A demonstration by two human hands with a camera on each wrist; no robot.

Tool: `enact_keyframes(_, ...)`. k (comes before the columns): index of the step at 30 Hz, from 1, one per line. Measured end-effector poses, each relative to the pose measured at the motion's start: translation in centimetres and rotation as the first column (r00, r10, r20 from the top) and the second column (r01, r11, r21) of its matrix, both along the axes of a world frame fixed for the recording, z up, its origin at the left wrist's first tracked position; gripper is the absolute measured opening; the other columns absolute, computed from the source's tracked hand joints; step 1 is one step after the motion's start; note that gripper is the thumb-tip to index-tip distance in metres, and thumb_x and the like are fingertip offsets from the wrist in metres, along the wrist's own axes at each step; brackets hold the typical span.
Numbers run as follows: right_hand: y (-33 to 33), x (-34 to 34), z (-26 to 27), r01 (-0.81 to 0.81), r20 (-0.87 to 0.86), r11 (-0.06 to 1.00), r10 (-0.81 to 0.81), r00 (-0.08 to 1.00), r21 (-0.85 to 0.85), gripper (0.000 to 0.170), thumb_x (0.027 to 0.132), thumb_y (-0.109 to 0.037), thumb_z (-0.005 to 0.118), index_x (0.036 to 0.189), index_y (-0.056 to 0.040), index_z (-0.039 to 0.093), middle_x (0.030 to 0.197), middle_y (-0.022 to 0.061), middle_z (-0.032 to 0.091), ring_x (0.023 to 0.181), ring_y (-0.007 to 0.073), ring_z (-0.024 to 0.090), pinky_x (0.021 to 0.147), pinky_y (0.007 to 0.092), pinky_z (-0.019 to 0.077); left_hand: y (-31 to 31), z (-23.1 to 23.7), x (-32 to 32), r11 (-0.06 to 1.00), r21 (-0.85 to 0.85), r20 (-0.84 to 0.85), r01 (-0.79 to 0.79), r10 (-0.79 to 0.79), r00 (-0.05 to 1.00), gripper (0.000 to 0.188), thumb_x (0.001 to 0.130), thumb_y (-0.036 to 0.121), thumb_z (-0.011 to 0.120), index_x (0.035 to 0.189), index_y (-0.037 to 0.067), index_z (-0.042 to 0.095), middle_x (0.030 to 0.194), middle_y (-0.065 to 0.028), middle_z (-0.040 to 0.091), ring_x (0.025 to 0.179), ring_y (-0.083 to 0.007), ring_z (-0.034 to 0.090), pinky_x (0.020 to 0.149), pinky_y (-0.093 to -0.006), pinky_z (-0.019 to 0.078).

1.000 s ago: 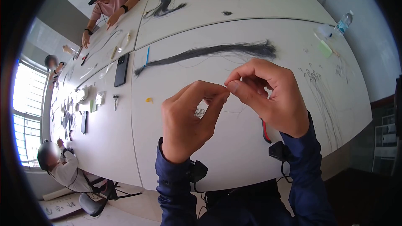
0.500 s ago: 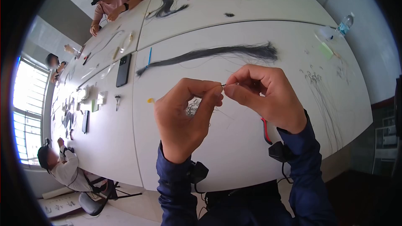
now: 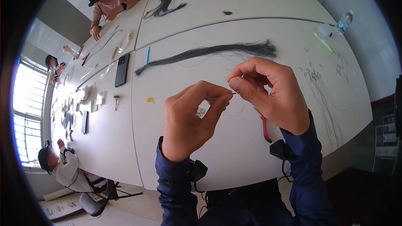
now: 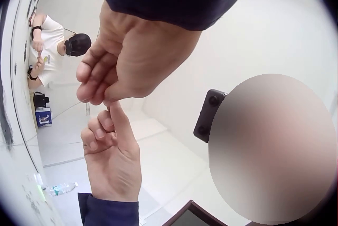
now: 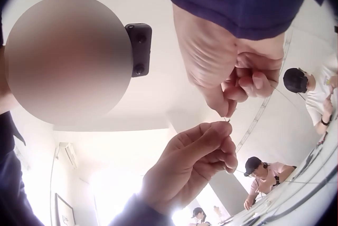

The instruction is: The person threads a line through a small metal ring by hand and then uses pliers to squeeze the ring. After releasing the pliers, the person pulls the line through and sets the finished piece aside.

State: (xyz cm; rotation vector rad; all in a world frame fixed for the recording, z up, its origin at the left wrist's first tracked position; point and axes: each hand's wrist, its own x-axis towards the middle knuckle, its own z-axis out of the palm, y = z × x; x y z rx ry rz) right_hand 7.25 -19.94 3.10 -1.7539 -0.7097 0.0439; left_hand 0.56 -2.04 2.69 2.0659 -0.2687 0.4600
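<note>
In the head view my left hand (image 3: 190,119) and right hand (image 3: 272,94) meet fingertip to fingertip above the white table. Between thumb and forefinger, the left hand pinches a tiny thin dark piece (image 3: 234,93), whose end pokes out toward the right hand. The right thumb and forefinger pinch close beside it, on a fine strand; the fingers hide most of it. Both wrist views show the two sets of fingertips nearly touching. Small metal loops like hooks (image 3: 200,112) lie partly hidden behind the left hand. Red-handled pliers (image 3: 265,129) rest below the right hand.
Beyond the hands lies a long bundle of dark strands (image 3: 209,51) with a blue tie (image 3: 147,56). Several hooked strands (image 3: 314,75) spread at the right. A phone (image 3: 122,71), a yellow bit (image 3: 149,100) and a bottle (image 3: 345,21) are on the table. Other people sit around it.
My hands shifted left, then back right. The fingertips were together a second ago; a small gap with the dark piece now shows between them. More of the pliers is visible.
</note>
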Motion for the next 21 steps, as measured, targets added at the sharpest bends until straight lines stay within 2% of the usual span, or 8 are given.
enact_keyframes(1,0.0,0.2,-0.2,-0.013,-0.072,1.000,0.014,0.997,0.015,0.013,0.093,-0.015,0.071,0.093,-0.0026,0.070,0.067,-0.0018,0.056,0.057,0.0045,0.039,0.052,0.0229,0.0331,0.0,0.0,0.0,1.000,-0.014,0.001,0.007,-0.007,1.000,0.005,0.088,-0.006,0.070,0.089,-0.003,0.066,0.075,-0.0073,0.071,0.070,-0.0118,0.068,0.066,-0.0248,0.0541)
enact_keyframes(4,0.1,0.7,-0.7,-0.034,-0.174,0.999,0.041,0.984,0.043,0.012,0.093,-0.015,0.071,0.093,-0.0025,0.070,0.066,-0.0023,0.055,0.057,0.0038,0.039,0.052,0.0226,0.0329,0.2,0.1,-0.2,0.997,-0.077,-0.002,0.009,-0.009,1.000,0.005,0.089,-0.005,0.070,0.090,-0.004,0.066,0.077,-0.0088,0.071,0.072,-0.0125,0.068,0.068,-0.0251,0.0543)
enact_keyframes(7,0.1,0.1,0.1,-0.051,-0.224,0.998,0.042,0.974,-0.034,0.012,0.091,-0.013,0.071,0.092,-0.0015,0.070,0.065,-0.0014,0.055,0.057,0.0050,0.041,0.052,0.0236,0.0341,0.3,0.1,-0.3,0.986,-0.163,-0.018,-0.039,0.037,0.999,0.005,0.089,-0.006,0.070,0.092,-0.005,0.065,0.080,-0.0109,0.071,0.074,-0.0136,0.068,0.071,-0.0257,0.0547)
enact_keyframes(10,0.4,-0.5,-0.1,-0.052,-0.027,0.997,0.050,0.998,-0.049,0.010,0.089,-0.010,0.072,0.092,-0.0004,0.069,0.066,0.0009,0.056,0.056,0.0072,0.046,0.053,0.0251,0.0368,0.2,0.1,-0.2,0.976,-0.194,-0.011,-0.097,0.097,0.995,0.005,0.090,-0.006,0.069,0.093,-0.006,0.065,0.083,-0.0122,0.071,0.076,-0.0143,0.069,0.073,-0.0263,0.0550)
enact_keyframes(12,0.3,-1.0,0.3,-0.048,0.109,0.995,0.057,0.992,-0.084,0.008,0.087,-0.005,0.071,0.092,-0.0007,0.068,0.072,0.0047,0.060,0.058,0.0133,0.054,0.056,0.0291,0.0430,0.3,-0.3,0.0,0.977,-0.181,0.018,-0.109,0.114,0.993,0.005,0.090,-0.006,0.069,0.092,-0.006,0.065,0.085,-0.0124,0.071,0.077,-0.0145,0.069,0.073,-0.0265,0.0552)
enact_keyframes(15,0.3,-1.5,0.8,-0.020,0.263,0.994,0.048,0.964,-0.106,0.007,0.086,-0.002,0.071,0.092,-0.0019,0.065,0.075,0.0067,0.060,0.064,0.0185,0.060,0.059,0.0326,0.0473,0.4,-1.1,0.6,0.988,-0.119,0.097,-0.099,0.111,0.989,0.008,0.085,-0.004,0.072,0.091,-0.002,0.068,0.080,-0.0104,0.072,0.073,-0.0160,0.072,0.067,-0.0260,0.0551)
enact_keyframes(18,0.1,-1.1,0.8,0.001,0.273,0.996,0.023,0.962,-0.086,0.006,0.087,-0.003,0.070,0.091,-0.0020,0.066,0.075,0.0063,0.062,0.061,0.0164,0.058,0.057,0.0306,0.0451,0.3,-0.5,0.3,0.997,0.022,0.046,-0.075,0.074,0.996,0.008,0.085,-0.004,0.073,0.091,-0.001,0.069,0.079,-0.0102,0.072,0.072,-0.0165,0.072,0.066,-0.0267,0.0549)
enact_keyframes(21,0.0,-0.4,0.4,-0.031,0.151,0.999,0.035,0.988,-0.024,0.007,0.091,-0.007,0.069,0.092,-0.0014,0.066,0.071,0.0038,0.061,0.058,0.0105,0.051,0.056,0.0264,0.0409,0.1,-0.3,0.1,1.000,0.010,0.007,-0.029,0.029,1.000,0.007,0.085,-0.003,0.073,0.090,-0.001,0.069,0.077,-0.0101,0.071,0.071,-0.0162,0.071,0.066,-0.0267,0.0544)
